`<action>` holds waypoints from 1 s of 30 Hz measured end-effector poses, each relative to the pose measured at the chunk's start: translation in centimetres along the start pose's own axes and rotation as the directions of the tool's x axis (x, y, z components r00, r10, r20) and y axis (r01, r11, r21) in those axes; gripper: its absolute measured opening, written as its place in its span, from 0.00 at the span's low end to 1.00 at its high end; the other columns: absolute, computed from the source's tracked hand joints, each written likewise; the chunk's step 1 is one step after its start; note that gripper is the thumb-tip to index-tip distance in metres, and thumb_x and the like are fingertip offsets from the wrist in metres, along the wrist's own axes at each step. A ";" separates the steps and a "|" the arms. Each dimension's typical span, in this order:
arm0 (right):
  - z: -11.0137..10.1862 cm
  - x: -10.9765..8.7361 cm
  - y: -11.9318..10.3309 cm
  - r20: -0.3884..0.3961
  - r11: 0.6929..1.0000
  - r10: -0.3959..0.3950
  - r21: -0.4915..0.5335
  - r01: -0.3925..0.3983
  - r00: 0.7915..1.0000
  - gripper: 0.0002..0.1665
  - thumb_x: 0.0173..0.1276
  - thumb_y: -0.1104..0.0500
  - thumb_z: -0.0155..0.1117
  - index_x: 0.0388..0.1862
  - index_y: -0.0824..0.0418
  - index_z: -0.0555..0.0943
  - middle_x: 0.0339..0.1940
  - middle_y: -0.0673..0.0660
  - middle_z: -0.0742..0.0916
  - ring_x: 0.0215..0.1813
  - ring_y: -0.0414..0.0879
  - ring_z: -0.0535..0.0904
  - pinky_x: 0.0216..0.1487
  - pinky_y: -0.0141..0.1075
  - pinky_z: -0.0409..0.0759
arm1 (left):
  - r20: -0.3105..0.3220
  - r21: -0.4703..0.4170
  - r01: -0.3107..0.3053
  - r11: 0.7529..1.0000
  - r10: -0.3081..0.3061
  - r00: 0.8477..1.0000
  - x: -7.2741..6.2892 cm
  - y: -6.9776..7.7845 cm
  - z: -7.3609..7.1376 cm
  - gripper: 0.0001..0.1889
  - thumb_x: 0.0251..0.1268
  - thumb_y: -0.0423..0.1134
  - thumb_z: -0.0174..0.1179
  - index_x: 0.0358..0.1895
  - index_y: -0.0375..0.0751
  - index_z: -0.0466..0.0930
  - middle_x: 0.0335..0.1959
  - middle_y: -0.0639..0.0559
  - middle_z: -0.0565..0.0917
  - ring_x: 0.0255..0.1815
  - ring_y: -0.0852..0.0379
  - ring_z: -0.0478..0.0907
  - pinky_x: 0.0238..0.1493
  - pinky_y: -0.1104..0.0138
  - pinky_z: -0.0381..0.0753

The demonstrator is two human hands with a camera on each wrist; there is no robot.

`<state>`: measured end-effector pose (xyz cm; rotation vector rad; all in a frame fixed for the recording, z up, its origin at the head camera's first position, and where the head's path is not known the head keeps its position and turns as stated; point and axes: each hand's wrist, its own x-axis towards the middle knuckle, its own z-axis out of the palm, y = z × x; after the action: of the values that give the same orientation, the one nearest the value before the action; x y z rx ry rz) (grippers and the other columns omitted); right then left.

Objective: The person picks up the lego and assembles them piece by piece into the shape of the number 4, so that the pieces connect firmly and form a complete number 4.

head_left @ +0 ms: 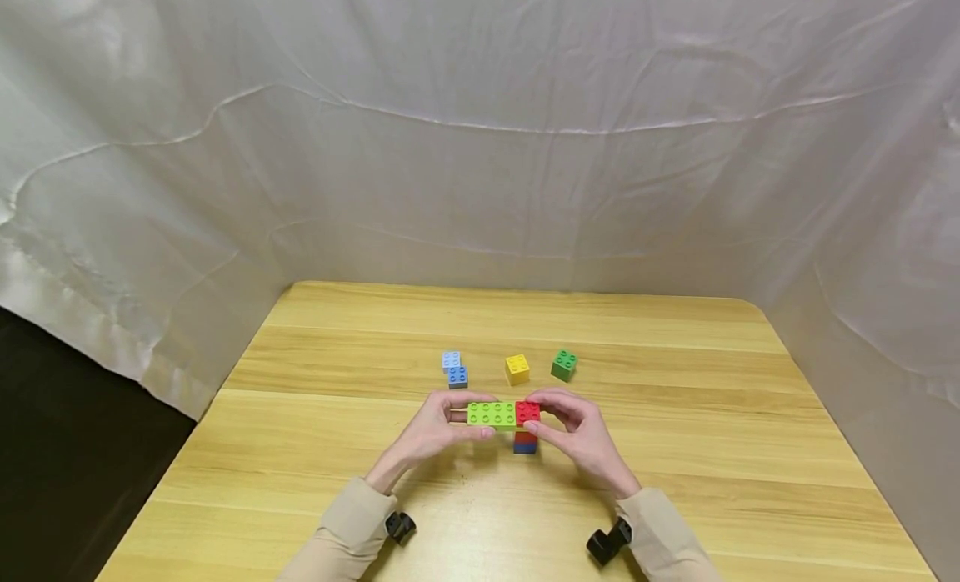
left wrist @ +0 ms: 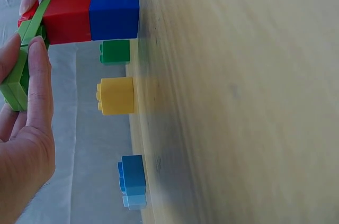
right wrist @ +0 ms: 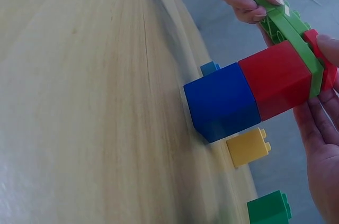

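The beige-sleeved left forearm [head_left: 341, 532] and right forearm [head_left: 666, 536] slant inward from the head view's lower edge, with the left wrist [head_left: 386, 474] and right wrist [head_left: 624, 480] bare. The left hand [head_left: 437, 422] and right hand [head_left: 583, 433] face each other, near but apart, each pinching, thumb opposed to fingers, thumbs on the person's side.

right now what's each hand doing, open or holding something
Left hand: holding the lime piece.
Right hand: pinching the top red brick.
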<state>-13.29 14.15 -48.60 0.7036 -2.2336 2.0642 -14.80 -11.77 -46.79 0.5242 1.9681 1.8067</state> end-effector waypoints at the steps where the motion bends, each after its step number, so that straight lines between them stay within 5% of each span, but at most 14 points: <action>1: 0.0 0.0 0.0 0.001 1.000 -0.002 0.000 0.002 1.000 0.20 0.63 0.69 0.71 0.55 0.71 0.81 0.54 0.70 0.84 0.54 0.35 0.83 0.64 0.29 0.81 | 0.001 -0.001 -0.001 1.000 0.001 1.000 0.0 0.0 0.0 0.27 0.61 0.33 0.70 0.64 0.31 0.76 0.58 0.30 0.83 0.52 0.42 0.87 0.53 0.62 0.89; 15: -0.1 0.2 0.5 0.004 1.000 -0.010 0.018 0.010 1.000 0.20 0.63 0.70 0.71 0.54 0.74 0.81 0.53 0.69 0.85 0.55 0.35 0.83 0.64 0.30 0.81 | 0.003 -0.005 -0.001 1.000 0.001 1.000 0.0 -0.1 0.0 0.28 0.61 0.33 0.70 0.64 0.30 0.75 0.57 0.29 0.83 0.53 0.38 0.86 0.52 0.62 0.89; 30: -0.3 0.4 0.1 0.003 0.999 0.027 0.045 -0.027 1.000 0.19 0.62 0.69 0.73 0.52 0.73 0.84 0.46 0.53 0.86 0.50 0.36 0.83 0.61 0.30 0.83 | -0.008 -0.003 0.007 1.000 -0.007 1.000 0.0 -0.1 0.0 0.28 0.60 0.33 0.71 0.64 0.33 0.77 0.57 0.32 0.84 0.53 0.39 0.86 0.52 0.63 0.89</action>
<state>-13.76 14.34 -48.56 0.6837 -2.2162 2.1338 -14.79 -11.83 -46.85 0.5097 1.9693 1.8101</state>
